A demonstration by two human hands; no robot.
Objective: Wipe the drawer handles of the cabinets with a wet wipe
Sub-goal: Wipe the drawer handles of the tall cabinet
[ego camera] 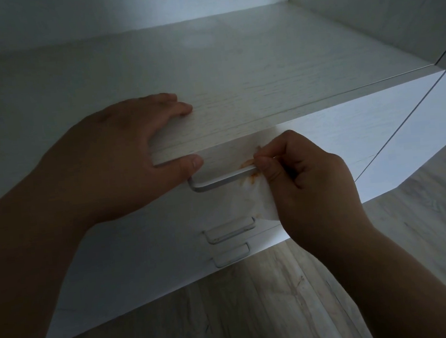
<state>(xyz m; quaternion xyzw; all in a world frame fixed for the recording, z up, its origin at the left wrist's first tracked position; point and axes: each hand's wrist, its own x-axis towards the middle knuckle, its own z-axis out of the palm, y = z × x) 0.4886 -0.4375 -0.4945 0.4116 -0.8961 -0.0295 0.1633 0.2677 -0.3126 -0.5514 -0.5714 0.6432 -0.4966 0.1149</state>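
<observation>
Your left hand (123, 156) lies flat on the white wood-grain shelf (262, 71) above the drawers. Its fingers are straight and together, pressing on the surface and gripping nothing. Its thumb reaches over the shelf's front edge and sits just above the left end of the top handle (217, 181).

Your right hand (312, 182) is curled, with thumb and fingertips pinching the wet wipe (249, 201) against the right end of that same handle. The wipe is white and wraps the bar where you hold it. Its loose part hangs down across the drawer front (167, 222), below and to the left of your knuckles. Orange-brown stains (248, 164) show on the wipe right at the handle, above and below the bar. The left and middle stretch of the bar is bare metal, a slim silver pull bent at its left corner.

2 more handles sit lower on the drawer fronts, roughly in line under the first. The middle handle (230, 230) is just beside the hanging edge of the wipe, and the lowest handle (232, 255) is close under it. Neither hand touches these 2.

The open compartment above the shelf is dim, with a pale back wall and a side panel on the right. Pale wood-look floor (256, 314) runs below the cabinet.
</observation>
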